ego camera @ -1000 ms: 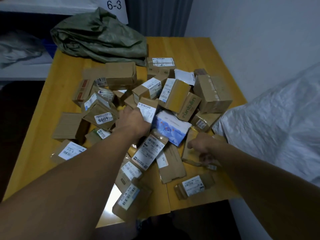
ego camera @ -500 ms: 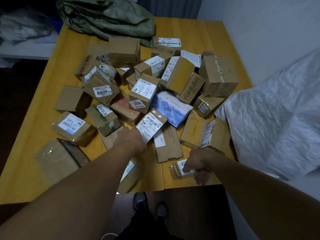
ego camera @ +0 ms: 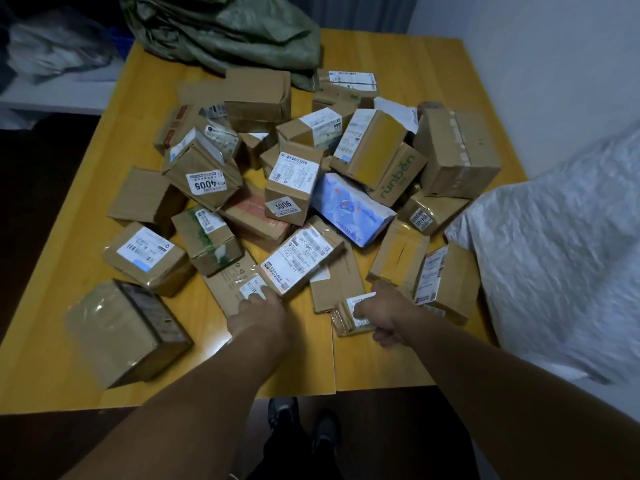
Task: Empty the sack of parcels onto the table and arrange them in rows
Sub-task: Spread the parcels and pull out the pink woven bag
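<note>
Sorting stage, head view. The table (ego camera: pixel 398 64) carries the whole load; the green sack (ego camera: pixel 225 32) lies slack and apparently emptied, far beyond the blue box (ego camera: pixel 349 209), which marks the middle of the heap. The parcels (ego camera: pixel 294 181) lie heaped around the blue box, tilted and overlapping, and no row is formed yet: by this evidence emptying is done and arranging has barely begun.

Both hands work just nearer than the blue box. The left hand (ego camera: pixel 258 317) reaches onto a flat parcel (ego camera: pixel 235 282), fingertips on its label; whether it presses or pinches cannot be told. The right hand (ego camera: pixel 379 315) has its fingers curled over a small packet (ego camera: pixel 349 317).

The next move probably calls for drawing these two clear of the heap and laying them square along the bare strip nearest the person.

Obstacles: a white sheet (ego camera: pixel 561 254) crowds the table edge right of the blue box, touching parcels there. A large wrapped box (ego camera: pixel 124 330) sits near-left of the blue box, taking row space. A long parcel (ego camera: pixel 301 261) overlaps the flat parcel.
</note>
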The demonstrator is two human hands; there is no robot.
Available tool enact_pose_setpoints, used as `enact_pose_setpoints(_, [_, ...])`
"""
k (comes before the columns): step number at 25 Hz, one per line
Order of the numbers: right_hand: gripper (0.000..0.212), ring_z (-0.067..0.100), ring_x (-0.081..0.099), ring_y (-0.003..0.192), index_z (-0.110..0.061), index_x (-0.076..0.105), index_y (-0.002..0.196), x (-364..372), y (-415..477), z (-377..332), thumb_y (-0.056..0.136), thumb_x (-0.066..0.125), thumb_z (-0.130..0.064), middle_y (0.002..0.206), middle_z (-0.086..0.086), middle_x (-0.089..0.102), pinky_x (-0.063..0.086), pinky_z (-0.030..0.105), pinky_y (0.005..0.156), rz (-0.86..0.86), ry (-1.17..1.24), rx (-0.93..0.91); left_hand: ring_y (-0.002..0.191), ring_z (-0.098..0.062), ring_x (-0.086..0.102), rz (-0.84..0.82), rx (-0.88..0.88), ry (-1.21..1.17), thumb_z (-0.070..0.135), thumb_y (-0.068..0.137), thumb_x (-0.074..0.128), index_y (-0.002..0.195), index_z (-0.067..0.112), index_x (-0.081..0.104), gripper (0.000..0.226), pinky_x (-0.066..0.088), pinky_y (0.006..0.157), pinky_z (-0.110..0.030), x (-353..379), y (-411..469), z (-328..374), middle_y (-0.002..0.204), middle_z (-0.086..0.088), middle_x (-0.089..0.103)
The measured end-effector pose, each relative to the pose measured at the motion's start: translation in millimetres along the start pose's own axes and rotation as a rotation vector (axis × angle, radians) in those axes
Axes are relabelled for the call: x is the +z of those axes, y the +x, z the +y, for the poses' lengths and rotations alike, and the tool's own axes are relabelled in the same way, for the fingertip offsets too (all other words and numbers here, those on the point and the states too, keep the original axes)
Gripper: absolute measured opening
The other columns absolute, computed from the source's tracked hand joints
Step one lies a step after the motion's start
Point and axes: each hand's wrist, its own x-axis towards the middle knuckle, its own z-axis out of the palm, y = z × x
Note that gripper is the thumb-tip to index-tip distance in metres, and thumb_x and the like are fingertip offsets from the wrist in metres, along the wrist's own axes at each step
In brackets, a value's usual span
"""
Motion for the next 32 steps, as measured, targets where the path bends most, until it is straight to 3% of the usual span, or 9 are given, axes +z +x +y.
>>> enact_pose_setpoints(6, [0.034,0.023,0.047,0.067,-0.025,0.040,0.114,1,19,-36,0.091,0.062,-0.014,0.102,0.022,0.061,0.037,0.028,0.051,0.074,0.086,-0.044,0.121,-0.028,0.047,0.007,0.110,-0.098,0.045,0.080,0.071,0.139,0.015,0.035,0.076,0.048,0.098,-0.042,-23,23,1,0.131,-0.009,0.046])
enact_pose_setpoints(9, [0.032,0.025,0.050,0.069,-0.020,0.046,0.117,-1,32,-54,0.090,0.062,-0.015,0.108,0.024,0.062,0.040,0.028,0.051,0.108,0.057,-0.027,0.123,-0.028,0.046,0.048,0.140,-0.157,0.037,0.083,0.069,0.135,0.014,0.040,0.064,0.047,0.097,-0.039,-49,36,-3,0.130,-0.010,0.047])
enact_pose_setpoints(13, [0.040,0.025,0.056,0.076,-0.018,0.050,0.128,-7,43,-70,0.091,0.064,-0.017,0.104,0.017,0.058,0.050,0.031,0.056,0.157,0.021,0.019,0.126,-0.032,0.046,0.111,0.121,-0.286,0.027,0.087,0.063,0.131,0.012,0.045,0.050,0.045,0.098,-0.040,-84,57,-8,0.131,-0.013,0.049])
enact_pose_setpoints(17, [0.041,0.025,0.058,0.069,-0.004,0.052,0.133,-23,40,-83,0.093,0.059,-0.011,0.080,0.007,0.051,0.056,0.039,0.061,0.131,-0.092,-0.023,0.122,-0.034,0.051,0.082,0.083,-0.304,0.050,0.077,0.051,0.128,0.019,0.048,0.060,0.047,0.099,-0.044,-109,80,-15,0.129,-0.013,0.055])
enact_pose_setpoints(19, [0.035,0.023,0.059,0.061,-0.001,0.057,0.127,-31,38,-89,0.093,0.059,-0.012,0.076,0.008,0.054,0.057,0.037,0.055,0.134,-0.178,0.011,0.113,-0.033,0.057,0.067,0.075,-0.249,0.054,0.068,0.049,0.112,0.021,0.058,0.056,0.051,0.095,-0.046,-120,87,-16,0.119,-0.010,0.062])
enact_pose_setpoints(21, [0.025,0.027,0.065,0.064,-0.001,0.062,0.113,-39,35,-98,0.093,0.064,-0.016,0.081,0.016,0.062,0.059,0.036,0.055,0.136,-0.214,0.109,0.107,-0.031,0.059,0.139,0.065,-0.204,0.051,0.070,0.063,0.099,0.022,0.062,0.041,0.052,0.092,-0.045,-130,96,-18,0.113,-0.007,0.064])
enact_pose_setpoints(24, [0.021,0.033,0.070,0.073,-0.001,0.062,0.100,-51,30,-115,0.092,0.066,-0.020,0.086,0.021,0.067,0.060,0.038,0.060,0.104,-0.174,0.179,0.115,-0.032,0.054,0.245,0.083,-0.174,0.030,0.080,0.068,0.111,0.017,0.064,0.034,0.049,0.092,-0.043,-141,110,-23,0.121,-0.009,0.061])
enact_pose_setpoints(28, [0.018,0.028,0.064,0.062,-0.005,0.054,0.095,-58,29,-134,0.096,0.061,-0.022,0.080,0.018,0.064,0.058,0.038,0.059,0.124,-0.112,0.113,0.128,-0.035,0.039,0.324,0.110,-0.099,0.024,0.089,0.063,0.132,0.011,0.050,0.047,0.042,0.099,-0.046,-146,115,-20,0.137,-0.016,0.045])
enact_pose_setpoints(32, [0.030,0.033,0.066,0.079,-0.001,0.054,0.126,-50,32,-135,0.096,0.054,-0.008,0.103,0.022,0.066,0.062,0.044,0.076,0.158,-0.147,0.016,0.128,-0.035,0.042,0.326,0.073,-0.100,0.020,0.086,0.061,0.131,0.010,0.048,0.047,0.039,0.101,-0.044,-152,113,-24,0.135,-0.017,0.048])
